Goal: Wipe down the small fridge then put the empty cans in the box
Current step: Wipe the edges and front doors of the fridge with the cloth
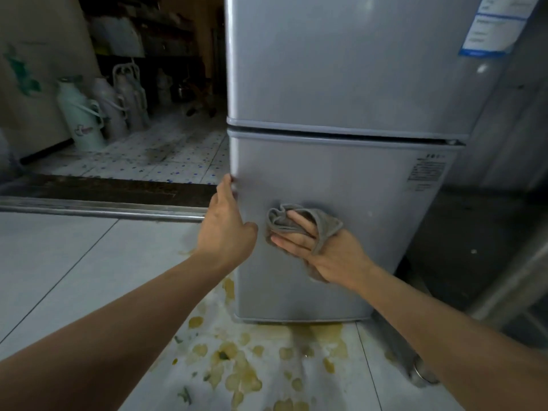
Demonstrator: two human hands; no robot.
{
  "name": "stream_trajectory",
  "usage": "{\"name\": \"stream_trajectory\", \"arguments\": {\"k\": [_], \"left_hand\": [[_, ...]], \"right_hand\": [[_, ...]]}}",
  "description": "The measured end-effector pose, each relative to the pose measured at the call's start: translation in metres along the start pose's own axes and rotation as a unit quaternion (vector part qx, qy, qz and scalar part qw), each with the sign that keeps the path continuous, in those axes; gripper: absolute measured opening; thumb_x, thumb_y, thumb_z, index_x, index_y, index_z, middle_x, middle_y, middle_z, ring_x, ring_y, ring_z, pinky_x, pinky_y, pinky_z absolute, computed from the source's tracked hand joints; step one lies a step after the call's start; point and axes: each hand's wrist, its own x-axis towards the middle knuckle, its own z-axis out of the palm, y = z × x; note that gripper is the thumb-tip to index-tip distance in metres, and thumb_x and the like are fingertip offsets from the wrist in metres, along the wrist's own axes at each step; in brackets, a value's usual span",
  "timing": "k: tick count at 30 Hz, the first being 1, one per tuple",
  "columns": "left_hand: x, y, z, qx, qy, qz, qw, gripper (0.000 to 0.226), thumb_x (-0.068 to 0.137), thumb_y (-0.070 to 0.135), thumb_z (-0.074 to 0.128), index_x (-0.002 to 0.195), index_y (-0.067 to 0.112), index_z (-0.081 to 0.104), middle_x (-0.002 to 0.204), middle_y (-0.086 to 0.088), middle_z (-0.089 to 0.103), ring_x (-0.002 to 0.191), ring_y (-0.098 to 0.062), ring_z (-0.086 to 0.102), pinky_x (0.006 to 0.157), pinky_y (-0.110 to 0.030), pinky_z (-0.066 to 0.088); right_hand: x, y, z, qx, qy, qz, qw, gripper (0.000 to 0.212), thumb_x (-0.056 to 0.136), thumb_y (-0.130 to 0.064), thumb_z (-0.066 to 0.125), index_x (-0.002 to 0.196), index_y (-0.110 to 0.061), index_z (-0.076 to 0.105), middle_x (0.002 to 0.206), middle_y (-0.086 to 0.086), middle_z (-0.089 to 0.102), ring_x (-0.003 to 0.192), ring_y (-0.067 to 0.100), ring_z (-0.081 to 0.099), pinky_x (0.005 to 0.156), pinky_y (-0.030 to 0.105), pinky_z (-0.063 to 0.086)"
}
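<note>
A small silver two-door fridge [341,84] stands in front of me on the tiled floor. My right hand [323,247] presses a crumpled grey cloth [299,222] flat against the lower door, near its left half. My left hand [226,223] rests with fingers spread on the left edge of the same lower door, holding nothing. What looks like a metal can [422,373] stands on the floor at the fridge's right foot, partly hidden by my right forearm. No box is in view.
Yellowish stains [267,360] cover the floor tiles below the fridge. A metal door rail [103,207] crosses the floor at left; beyond it several thermos flasks [86,117] stand by a wall. A dark cabinet [504,203] stands close on the right.
</note>
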Motion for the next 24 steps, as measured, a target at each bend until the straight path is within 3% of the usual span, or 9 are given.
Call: {"name": "stream_trajectory", "arguments": {"k": [3, 6, 10, 14, 18, 21, 24], "left_hand": [[0.0, 0.004, 0.007, 0.011, 0.018, 0.0, 1.0, 0.086, 0.076, 0.006, 0.064, 0.146, 0.017, 0.016, 0.139, -0.007, 0.041, 0.122, -0.027, 0.046, 0.099, -0.044, 0.045], [-0.001, 0.005, 0.012, 0.016, 0.044, -0.004, 0.999, 0.089, 0.074, 0.005, 0.065, 0.147, 0.014, 0.014, 0.141, -0.009, 0.036, 0.128, -0.028, 0.037, 0.105, -0.044, 0.039], [-0.003, 0.005, 0.024, 0.011, 0.058, -0.001, 0.998, 0.094, 0.073, 0.002, 0.065, 0.148, 0.014, 0.009, 0.141, -0.011, 0.033, 0.129, -0.031, 0.032, 0.108, -0.045, 0.033], [-0.006, 0.003, 0.027, 0.012, 0.061, 0.006, 0.998, 0.094, 0.072, 0.002, 0.065, 0.148, 0.014, 0.009, 0.142, -0.011, 0.033, 0.13, -0.031, 0.031, 0.109, -0.045, 0.032], [-0.005, 0.002, 0.03, 0.011, 0.069, 0.003, 0.998, 0.094, 0.072, 0.003, 0.065, 0.147, 0.014, 0.01, 0.143, -0.011, 0.033, 0.131, -0.033, 0.031, 0.108, -0.048, 0.033], [-0.003, 0.0, 0.034, 0.019, 0.079, 0.005, 0.997, 0.096, 0.071, 0.003, 0.066, 0.147, 0.015, 0.009, 0.144, -0.011, 0.032, 0.131, -0.035, 0.031, 0.108, -0.051, 0.034], [-0.004, -0.002, 0.038, 0.019, 0.083, 0.012, 0.996, 0.099, 0.073, 0.001, 0.066, 0.149, 0.015, 0.003, 0.148, -0.012, 0.027, 0.134, -0.036, 0.026, 0.11, -0.053, 0.029]], "right_hand": [[0.0, 0.046, -0.025, 0.036, 0.012, 0.089, 0.995, 0.053, 0.091, -0.01, 0.039, 0.142, -0.021, 0.029, 0.149, -0.001, 0.028, 0.141, 0.023, 0.021, 0.115, 0.047, 0.014], [-0.001, 0.077, -0.036, -0.034, 0.049, 0.141, 0.988, 0.06, 0.092, -0.018, 0.049, 0.145, -0.019, 0.022, 0.15, 0.004, 0.022, 0.139, 0.033, 0.02, 0.113, 0.051, 0.013], [-0.024, 0.039, -0.017, -0.022, 0.053, 0.288, 0.956, 0.065, 0.088, -0.032, 0.054, 0.142, -0.014, 0.023, 0.148, 0.01, 0.02, 0.136, 0.04, 0.019, 0.115, 0.052, 0.007], [-0.066, 0.009, 0.003, -0.031, -0.031, 0.218, 0.975, 0.077, 0.084, -0.04, 0.05, 0.145, -0.014, 0.011, 0.152, 0.01, 0.009, 0.136, 0.044, 0.015, 0.114, 0.054, 0.008], [-0.067, 0.031, -0.011, -0.046, -0.02, 0.2, 0.978, 0.079, 0.089, -0.03, 0.045, 0.15, -0.015, -0.002, 0.154, 0.006, 0.006, 0.141, 0.036, 0.009, 0.116, 0.047, -0.002], [-0.048, 0.064, -0.03, -0.051, 0.028, 0.355, 0.933, 0.072, 0.09, -0.032, 0.05, 0.148, -0.011, 0.012, 0.152, 0.01, 0.014, 0.139, 0.039, 0.015, 0.115, 0.05, 0.002], [-0.037, 0.07, -0.031, -0.012, 0.044, 0.5, 0.865, 0.072, 0.093, -0.042, 0.041, 0.147, -0.005, 0.01, 0.154, 0.017, 0.012, 0.14, 0.043, 0.016, 0.115, 0.05, 0.009]]}}
